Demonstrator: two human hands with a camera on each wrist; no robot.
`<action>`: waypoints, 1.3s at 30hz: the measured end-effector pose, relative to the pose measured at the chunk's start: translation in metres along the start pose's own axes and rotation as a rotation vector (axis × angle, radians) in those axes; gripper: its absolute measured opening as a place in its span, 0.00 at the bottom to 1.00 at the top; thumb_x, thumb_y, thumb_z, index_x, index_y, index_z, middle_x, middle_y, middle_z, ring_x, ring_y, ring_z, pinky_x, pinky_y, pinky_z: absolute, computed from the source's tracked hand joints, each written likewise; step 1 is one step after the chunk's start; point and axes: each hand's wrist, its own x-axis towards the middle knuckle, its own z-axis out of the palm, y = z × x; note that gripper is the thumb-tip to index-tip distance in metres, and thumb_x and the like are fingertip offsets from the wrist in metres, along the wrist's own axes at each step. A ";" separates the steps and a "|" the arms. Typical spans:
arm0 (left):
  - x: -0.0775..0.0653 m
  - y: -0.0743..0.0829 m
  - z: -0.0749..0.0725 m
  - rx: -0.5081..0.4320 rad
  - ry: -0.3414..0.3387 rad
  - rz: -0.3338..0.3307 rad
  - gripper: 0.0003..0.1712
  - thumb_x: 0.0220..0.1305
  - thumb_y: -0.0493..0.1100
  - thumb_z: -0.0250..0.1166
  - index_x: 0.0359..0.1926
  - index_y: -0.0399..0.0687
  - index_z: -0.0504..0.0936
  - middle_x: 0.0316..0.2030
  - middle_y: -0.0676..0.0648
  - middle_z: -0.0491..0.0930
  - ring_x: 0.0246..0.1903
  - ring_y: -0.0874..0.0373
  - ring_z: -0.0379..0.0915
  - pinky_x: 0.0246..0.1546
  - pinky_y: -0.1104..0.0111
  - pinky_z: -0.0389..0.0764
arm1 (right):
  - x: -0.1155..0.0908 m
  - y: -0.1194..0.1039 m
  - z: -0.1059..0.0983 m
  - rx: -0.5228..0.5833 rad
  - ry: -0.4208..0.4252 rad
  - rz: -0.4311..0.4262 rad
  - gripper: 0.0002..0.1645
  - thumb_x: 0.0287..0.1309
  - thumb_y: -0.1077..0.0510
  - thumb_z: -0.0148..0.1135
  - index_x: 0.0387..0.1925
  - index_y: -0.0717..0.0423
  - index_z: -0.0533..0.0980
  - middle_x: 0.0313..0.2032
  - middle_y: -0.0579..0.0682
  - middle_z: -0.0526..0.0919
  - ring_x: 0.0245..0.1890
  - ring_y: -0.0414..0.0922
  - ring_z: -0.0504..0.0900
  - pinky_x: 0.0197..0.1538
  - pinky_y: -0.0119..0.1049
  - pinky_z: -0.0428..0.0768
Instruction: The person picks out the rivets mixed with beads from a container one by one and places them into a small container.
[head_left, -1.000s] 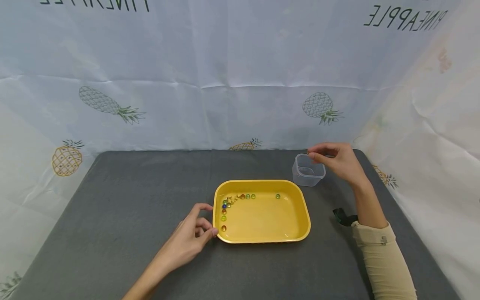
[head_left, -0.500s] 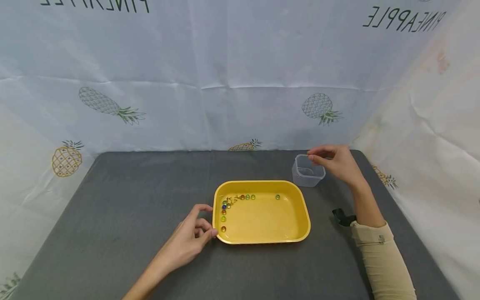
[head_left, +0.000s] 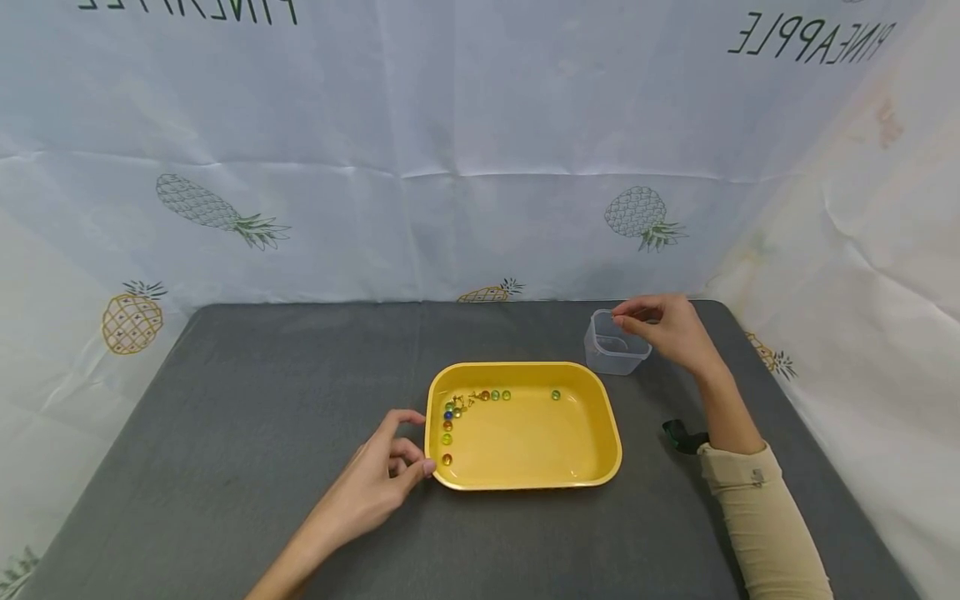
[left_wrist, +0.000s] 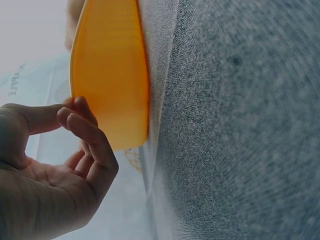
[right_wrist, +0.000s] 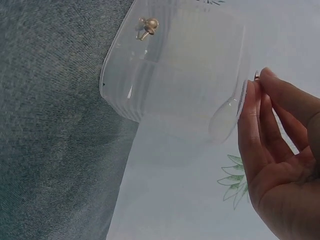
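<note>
My left hand (head_left: 367, 479) holds the left side of a yellow tray (head_left: 611, 458); in the left wrist view its thumb and fingers meet at the rim. Several glass marbles (head_left: 447, 426) lie along the tray's left and far sides, with small gold pins (head_left: 470, 402) in the far left corner. Above the right rim of a clear plastic container (head_left: 615, 362), my right hand (head_left: 671, 329) pinches a small gold pin (right_wrist: 257, 75), mostly hidden by the fingertips. Inside the container, the right wrist view shows another gold pin (right_wrist: 149, 26) with a rounded head and thin shaft.
The container stands on the grey table (head_left: 300, 375) just beyond the tray's far right corner. A white curtain (head_left: 450, 233) printed with pineapples hangs along the far edge. A black strap (head_left: 682, 436) shows by the right wrist.
My right hand has sunk slightly toward the container and shifted a little left, its fingertips still pinched. The left hand and the tray have stayed in place.
</note>
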 end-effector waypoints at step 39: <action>0.000 -0.002 -0.002 -0.012 -0.014 0.020 0.31 0.76 0.38 0.68 0.73 0.43 0.65 0.36 0.45 0.88 0.24 0.61 0.76 0.28 0.71 0.73 | 0.002 0.003 0.010 -0.113 -0.020 -0.004 0.11 0.73 0.63 0.70 0.51 0.62 0.88 0.48 0.64 0.92 0.46 0.61 0.91 0.40 0.19 0.78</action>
